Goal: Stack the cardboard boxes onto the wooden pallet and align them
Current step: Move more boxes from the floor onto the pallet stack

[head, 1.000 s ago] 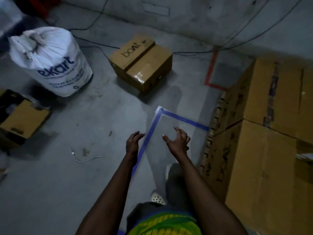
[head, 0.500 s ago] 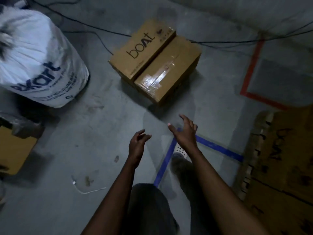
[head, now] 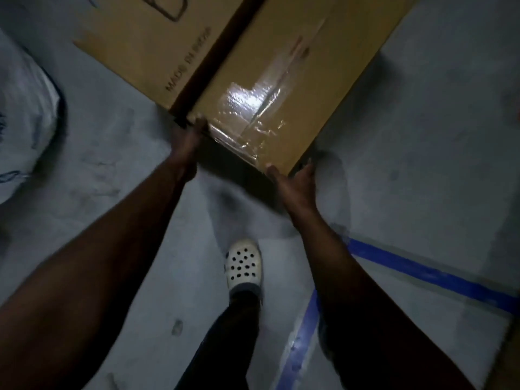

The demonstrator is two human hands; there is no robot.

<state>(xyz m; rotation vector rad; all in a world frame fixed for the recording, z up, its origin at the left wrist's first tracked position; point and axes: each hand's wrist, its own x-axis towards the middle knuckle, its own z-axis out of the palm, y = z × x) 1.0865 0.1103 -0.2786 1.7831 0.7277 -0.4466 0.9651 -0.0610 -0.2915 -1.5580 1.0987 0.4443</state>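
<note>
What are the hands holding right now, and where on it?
The taped brown cardboard box: left hand grips its near left corner, right hand cups its near right corner.

You're in a warehouse or goods-storage area, not a home or an office. The bare grey concrete floor point(head: 422, 136) is scuffed and stained all round you. At 4 o'clock, two lines of blue floor tape point(head: 422, 270) run at an angle to each other, the way a marked-out bay looks. At 12 o'clock there's a large brown cardboard box point(head: 281, 66), shipping type, printed "MADE IN INDIA", with its seam sealed by glossy clear packing tape point(head: 253, 114). A bulging white sack point(head: 25, 130) with blue print sits at 9 o'clock. A brown cardboard sliver point(head: 508, 358) shows at the 5 o'clock edge. The light is dim.
</note>
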